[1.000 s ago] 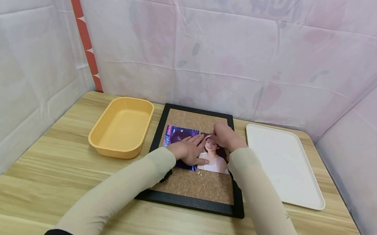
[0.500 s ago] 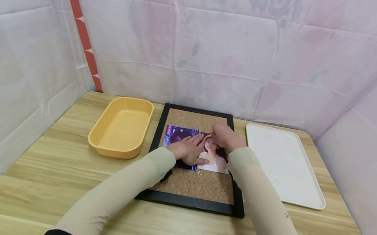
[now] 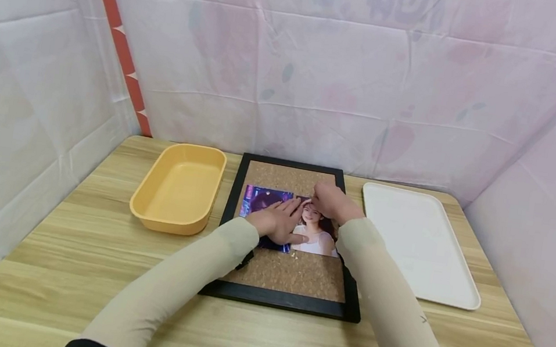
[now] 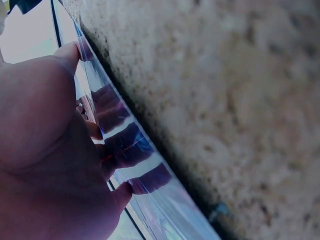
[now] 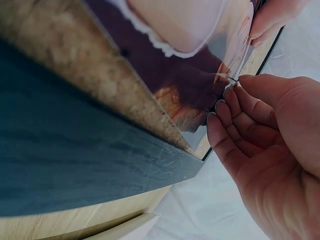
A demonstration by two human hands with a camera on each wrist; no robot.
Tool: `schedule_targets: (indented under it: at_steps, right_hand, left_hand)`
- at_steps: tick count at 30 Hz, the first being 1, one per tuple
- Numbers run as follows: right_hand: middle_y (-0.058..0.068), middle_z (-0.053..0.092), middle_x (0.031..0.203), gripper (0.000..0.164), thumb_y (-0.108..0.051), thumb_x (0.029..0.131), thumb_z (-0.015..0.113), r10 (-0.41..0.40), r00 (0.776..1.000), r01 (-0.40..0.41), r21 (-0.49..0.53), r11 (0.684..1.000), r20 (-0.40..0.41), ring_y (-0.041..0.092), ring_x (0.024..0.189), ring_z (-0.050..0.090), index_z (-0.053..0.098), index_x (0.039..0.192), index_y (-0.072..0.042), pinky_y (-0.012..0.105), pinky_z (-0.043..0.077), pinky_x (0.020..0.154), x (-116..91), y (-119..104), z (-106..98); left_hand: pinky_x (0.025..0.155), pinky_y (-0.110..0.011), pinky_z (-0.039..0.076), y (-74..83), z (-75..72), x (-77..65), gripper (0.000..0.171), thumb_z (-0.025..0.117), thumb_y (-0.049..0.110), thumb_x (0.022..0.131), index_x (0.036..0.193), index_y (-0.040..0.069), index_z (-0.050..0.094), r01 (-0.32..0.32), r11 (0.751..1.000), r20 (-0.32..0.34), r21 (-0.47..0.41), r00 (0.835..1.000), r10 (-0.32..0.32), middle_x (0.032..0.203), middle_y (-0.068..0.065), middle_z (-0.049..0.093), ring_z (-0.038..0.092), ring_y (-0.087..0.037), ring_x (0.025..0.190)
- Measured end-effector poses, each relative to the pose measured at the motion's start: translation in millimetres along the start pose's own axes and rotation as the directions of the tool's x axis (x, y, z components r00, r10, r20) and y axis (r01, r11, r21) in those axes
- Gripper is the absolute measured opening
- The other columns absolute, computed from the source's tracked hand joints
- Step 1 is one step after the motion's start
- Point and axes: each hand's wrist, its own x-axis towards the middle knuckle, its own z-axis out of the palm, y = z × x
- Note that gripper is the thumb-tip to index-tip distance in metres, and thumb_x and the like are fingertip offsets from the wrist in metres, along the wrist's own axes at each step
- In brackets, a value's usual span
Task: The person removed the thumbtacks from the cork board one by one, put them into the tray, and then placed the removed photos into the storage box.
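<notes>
R hand [image 3: 332, 202] @ portrait [image 3: 317, 242] top, L hand [image 3: 279, 222] o/ L edge

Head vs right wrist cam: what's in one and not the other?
Only head: the yellow tub, the purple poster under the left hand, and both sleeves.

Only right wrist: the right hand's fingertips, with thumb and fingers pinching something thin and dark at the photo's edge, too small to identify.

Both: left hand, right hand, photo, cork, black frame, table, cloth backdrop.
</notes>
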Motion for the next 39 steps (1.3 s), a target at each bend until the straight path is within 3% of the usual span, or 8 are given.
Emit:
schedule_targets:
  at_steps: [14,23,32,39]
  right_hand:
    - [0.004,0.055,0.066,0.031,-0.005,0.099,0.059,-0.002,1.0,0.002,-0.012,1.0,0.003,0.019,0.057,0.052,0.062,0.068,-0.008,0.03,0.044,0.057,-3.1,0.5,-0.6]
    - [0.008,0.059,0.075,0.027,-0.002,0.098,0.056,-0.018,1.0,0.017,-0.057,0.998,-0.018,0.024,0.068,0.055,0.064,0.072,-0.006,0.038,0.049,0.068,-3.6,-2.1,0.1]
    - [0.008,0.059,0.076,0.031,-0.002,0.098,0.055,-0.015,1.0,0.014,-0.041,0.999,-0.023,0.024,0.069,0.054,0.06,0.068,-0.008,0.038,0.048,0.069,-2.4,-1.3,0.3]
    - [0.004,0.052,0.067,0.037,-0.003,0.1,0.055,-0.011,1.0,0.011,0.005,1.0,-0.02,0.021,0.061,0.051,0.057,0.063,-0.011,0.033,0.044,0.06,-4.6,1.0,2.7]
  left_hand:
    - [0.128,-0.042,0.003,0.0,-1.2,-1.1,0.094,0.032,0.071,0.101,0.164,0.014,-0.008,0.006,1.0,-0.015,-0.003,1.0,-0.007,0.172,-0.005,-0.013,-0.011,-0.021,0.158]
    - [0.128,-0.042,0.005,1.8,-1.5,-5.8,0.093,0.032,0.07,0.101,0.165,0.013,-0.005,0.003,1.0,-0.031,0.002,1.0,-0.003,0.172,-0.005,-0.011,-0.009,-0.02,0.158]
    - [0.128,-0.041,0.004,5.0,-9.2,-18.6,0.091,0.03,0.068,0.103,0.165,0.012,-0.005,-0.004,1.0,-0.03,-0.015,1.0,0.004,0.172,-0.007,-0.01,-0.009,-0.021,0.158]
    - [0.128,-0.042,0.003,1.3,-1.6,-5.1,0.091,0.029,0.07,0.102,0.164,0.014,-0.009,-0.001,1.0,-0.005,-0.007,1.0,0.001,0.172,-0.005,-0.015,-0.012,-0.02,0.157]
